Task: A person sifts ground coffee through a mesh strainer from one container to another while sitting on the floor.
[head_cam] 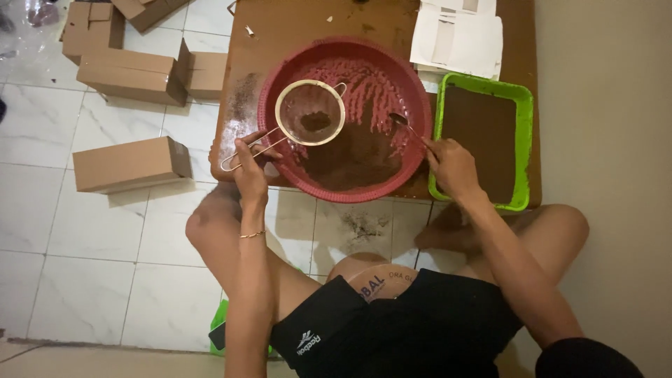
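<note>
Single head-worn camera, looking steeply down — near the low table (280,28), lap and tiled floor (84,252) below

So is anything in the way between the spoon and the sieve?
Nothing visible. The right hand holds the spoon over the red basin, beside the sieve held by the left hand. Only open space over the brown powder separates them.

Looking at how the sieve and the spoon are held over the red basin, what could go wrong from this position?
1. The left hand holds the sieve only by its thin wire handle; it may tilt and drop the brown lump outside the red basin.
2. The right hand holds the spoon near the basin's rim; powder could fall on the table, where some is already scattered.
</note>
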